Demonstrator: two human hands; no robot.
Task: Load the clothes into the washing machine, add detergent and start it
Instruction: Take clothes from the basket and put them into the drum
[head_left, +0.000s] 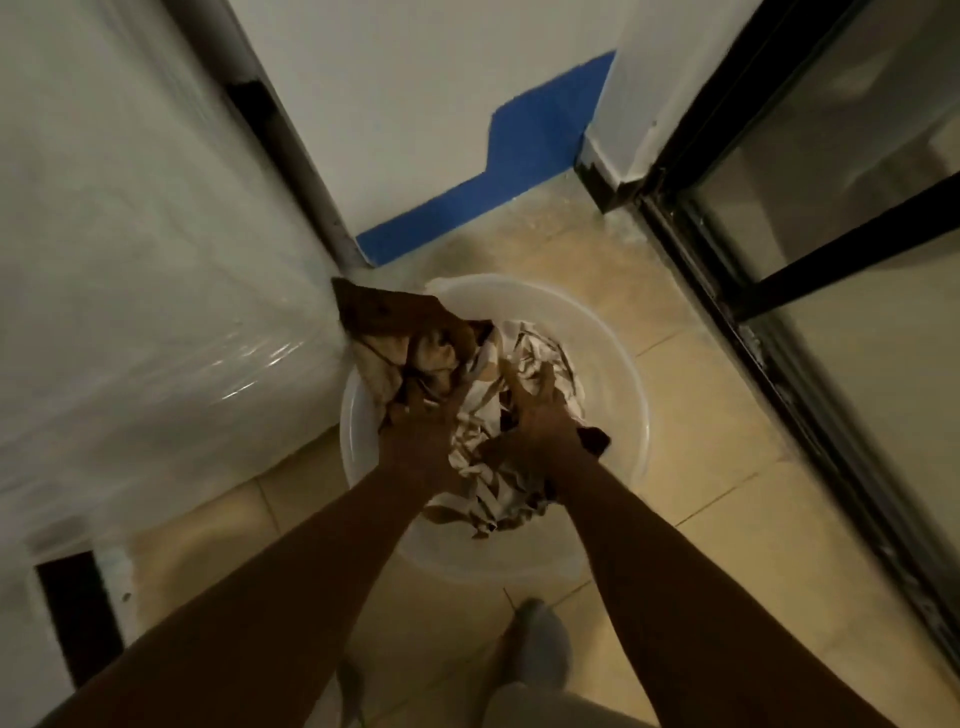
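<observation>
As both arms stretch straight down, left grip (421, 434) buried in crumpled brown-and-striped clothes (524, 348), closure unclear; right grip (540, 415) splayed open atop pile, inside round translucent plastic basin (613, 374) on tiled floor (701, 441).

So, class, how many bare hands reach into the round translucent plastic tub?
2. The left hand lies on the brown cloth at the left of the tub; the right hand on the pale striped cloth near its middle.
</observation>
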